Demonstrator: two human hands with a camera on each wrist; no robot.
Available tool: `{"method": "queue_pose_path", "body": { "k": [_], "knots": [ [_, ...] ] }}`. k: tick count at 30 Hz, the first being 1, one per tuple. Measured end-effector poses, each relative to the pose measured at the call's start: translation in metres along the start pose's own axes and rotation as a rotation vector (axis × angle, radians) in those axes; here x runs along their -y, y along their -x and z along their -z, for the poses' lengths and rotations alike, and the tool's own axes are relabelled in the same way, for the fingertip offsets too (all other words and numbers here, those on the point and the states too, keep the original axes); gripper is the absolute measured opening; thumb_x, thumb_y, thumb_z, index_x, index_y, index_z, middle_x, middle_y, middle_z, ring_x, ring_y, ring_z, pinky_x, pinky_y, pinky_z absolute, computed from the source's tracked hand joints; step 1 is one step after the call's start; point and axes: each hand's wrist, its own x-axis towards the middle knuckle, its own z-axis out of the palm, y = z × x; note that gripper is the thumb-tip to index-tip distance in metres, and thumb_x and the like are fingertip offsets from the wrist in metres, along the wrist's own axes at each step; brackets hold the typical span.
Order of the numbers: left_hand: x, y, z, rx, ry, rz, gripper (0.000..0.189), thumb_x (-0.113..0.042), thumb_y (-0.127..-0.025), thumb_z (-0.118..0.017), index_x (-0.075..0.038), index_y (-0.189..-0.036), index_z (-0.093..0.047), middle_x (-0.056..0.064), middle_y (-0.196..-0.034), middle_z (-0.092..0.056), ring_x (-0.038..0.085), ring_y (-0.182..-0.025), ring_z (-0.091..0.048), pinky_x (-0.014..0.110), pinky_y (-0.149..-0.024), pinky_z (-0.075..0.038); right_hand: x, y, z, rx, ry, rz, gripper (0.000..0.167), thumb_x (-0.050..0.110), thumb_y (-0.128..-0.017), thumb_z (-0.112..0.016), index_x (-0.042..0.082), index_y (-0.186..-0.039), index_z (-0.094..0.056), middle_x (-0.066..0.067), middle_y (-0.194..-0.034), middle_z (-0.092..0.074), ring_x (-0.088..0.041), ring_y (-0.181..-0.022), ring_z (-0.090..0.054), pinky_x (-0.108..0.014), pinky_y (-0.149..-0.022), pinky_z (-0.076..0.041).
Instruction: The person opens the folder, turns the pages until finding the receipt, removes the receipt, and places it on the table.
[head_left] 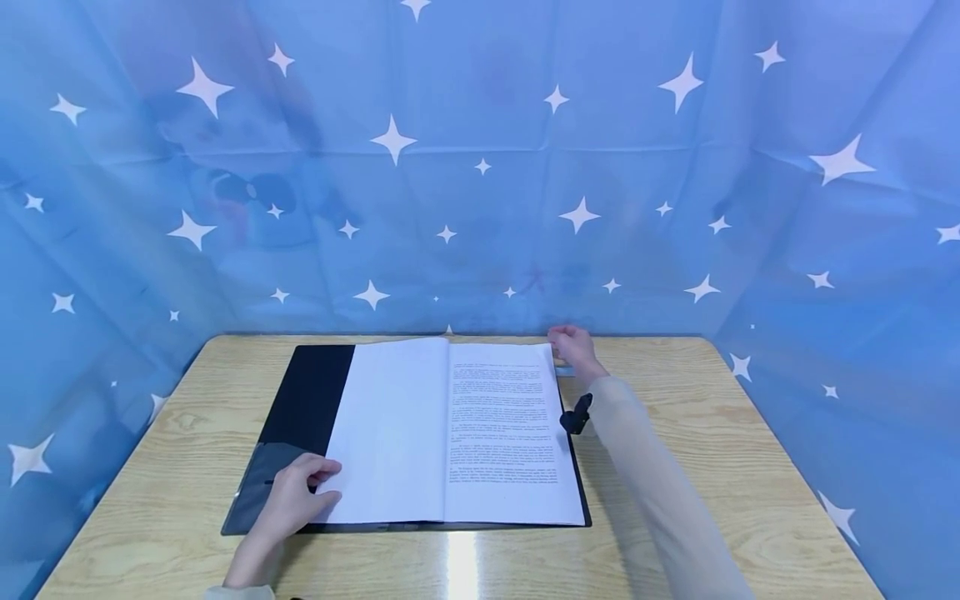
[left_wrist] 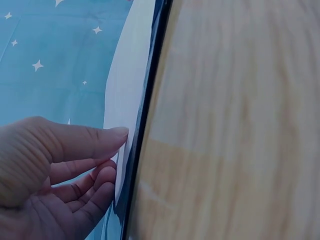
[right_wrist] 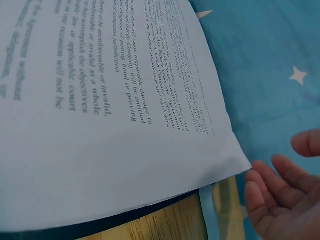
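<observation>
Open black folder (head_left: 315,392), lying before you on the wooden surface (head_left: 675,375): one blank left page (head_left: 390,433), one right page (head_left: 502,417) (print facing up). Your left hand (head_left: 296,493), fingers loosely bent, rests thumb and fingertips at the blank page's left edge. Your right hand (head_left: 573,346), thumb apart, fingers relaxed, touches the printed page's top right corner. Behind: blue backdrop (head_left: 487,83), white stars.

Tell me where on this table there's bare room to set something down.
Bare wood shows on the table right of the right sleeve, and left of the folder. A strip lies along the folder's near edge, right of the left hand. The middle is crowded: folder, open pages, and the right hand at their far right corner.
</observation>
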Motion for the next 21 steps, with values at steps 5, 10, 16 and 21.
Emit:
{"method": "queue_pose_path", "body": {
  "k": [5, 10, 16, 21],
  "knots": [
    [0.000, 0.000, 0.001, -0.005, 0.001, -0.011, 0.028, 0.005, -0.067, -0.076, 0.001, -0.094, -0.069, 0.006, -0.091, -0.061, 0.018, -0.082, -0.056, 0.035, -0.074, -0.050, 0.001, -0.001, 0.000, -0.016, 0.008, -0.003, 0.039, 0.023, -0.097, -0.046, 0.001, -0.129, -0.049, -0.017, -0.130, -0.048, -0.032, -0.119, -0.045, -0.045, -0.099, -0.037],
    [-0.001, -0.001, 0.001, -0.008, 0.002, -0.010, 0.029, 0.006, -0.067, -0.076, 0.001, -0.094, -0.069, 0.006, -0.091, -0.061, 0.018, -0.082, -0.056, 0.035, -0.074, -0.050, -0.002, -0.006, -0.002, -0.057, 0.077, 0.023, 0.039, 0.026, -0.096, -0.048, 0.002, -0.126, -0.053, -0.014, -0.125, -0.053, -0.028, -0.111, -0.051, -0.042, -0.084, -0.046],
    [-0.001, -0.002, -0.001, -0.003, -0.003, 0.005, 0.028, 0.005, -0.067, -0.076, 0.000, -0.094, -0.069, 0.006, -0.091, -0.060, 0.018, -0.082, -0.056, 0.035, -0.074, -0.049, -0.008, -0.011, -0.006, -0.090, 0.092, 0.064, 0.033, 0.022, -0.094, -0.052, 0.004, -0.122, -0.053, -0.014, -0.119, -0.054, -0.026, -0.100, -0.053, -0.030, -0.061, -0.043],
    [0.001, -0.001, -0.001, -0.004, 0.002, 0.002, 0.029, 0.005, -0.067, -0.076, 0.000, -0.094, -0.069, 0.006, -0.091, -0.061, 0.017, -0.082, -0.056, 0.034, -0.074, -0.050, -0.013, -0.014, -0.007, -0.073, 0.072, 0.060, 0.032, 0.020, -0.093, -0.052, 0.004, -0.121, -0.054, -0.013, -0.116, -0.055, -0.022, -0.089, -0.053, -0.028, -0.048, -0.036]
  ]
}}
